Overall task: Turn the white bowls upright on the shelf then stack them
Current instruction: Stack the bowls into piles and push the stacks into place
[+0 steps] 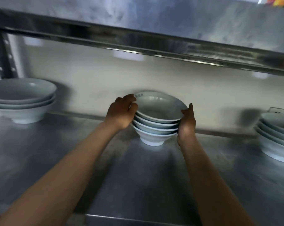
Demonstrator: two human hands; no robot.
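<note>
Inside the top bowl (pixel 157 106) rim, dark writing blurs unreadable. Left hand (pixel 121 111) and right hand (pixel 187 123) clasp its stack (pixel 154 128) on the steel shelf (pixel 138 176) before a white wall (pixel 203 88).

The shelf (pixel 146 176) is brushed metal, dull grey with a soft smeared sheen, and the upper shelf (pixel 154 46) has a shinier metal edge. The white bowls (pixel 156 121) look like glazed ceramic, smooth and glossy. The wall (pixel 89 79) behind is matt and pale.

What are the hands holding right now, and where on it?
Both hands grip the middle stack of white bowls by its rims: the left hand on the left side, the right hand on the right side.
</note>
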